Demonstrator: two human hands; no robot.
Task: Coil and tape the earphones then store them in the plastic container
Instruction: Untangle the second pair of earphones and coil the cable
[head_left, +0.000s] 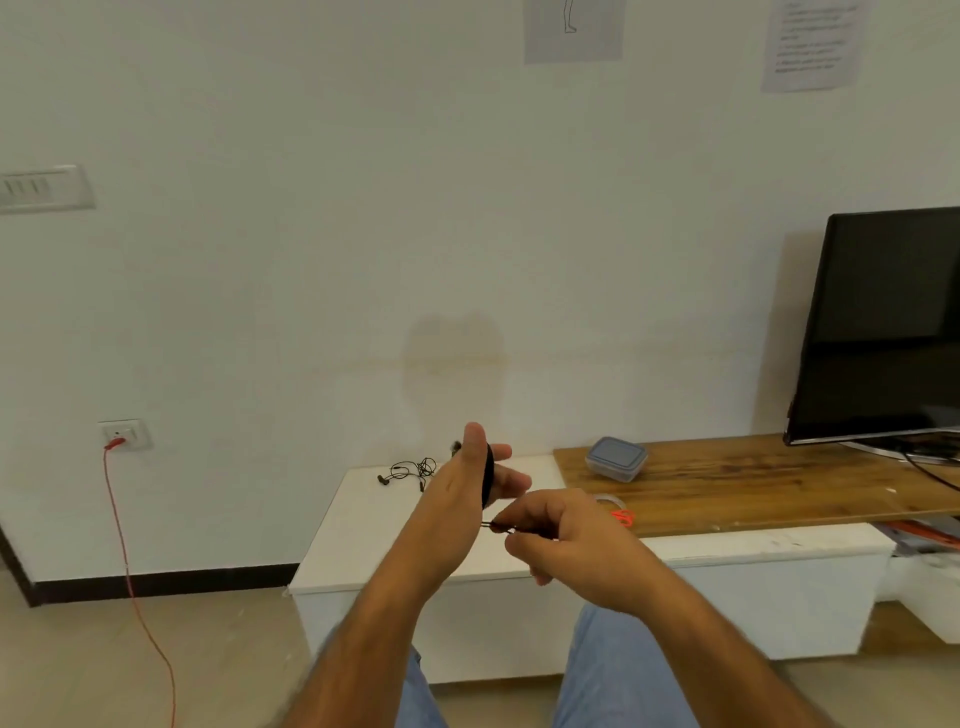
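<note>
White wall, low white bench (363, 519) and wood shelf (779, 483): earphones being coiled in mid-air.

The black cord (488, 475) sits as a flat band of loops wound around the left hand (462, 493), whose fingers are held straight; the coil's long axis runs nearly upright, up the palm toward the thumb. A short free end leads level toward the right hand (550, 535), which pinches it between curled fingers. To finish well, I judge, keep the end taut and lay it alongside the loops before taping. A second tangled set (410, 472) lies on the bench; the tape roll (609, 501) and lidded container (616, 458) wait on the shelf, beside a monitor (883, 327).
</note>
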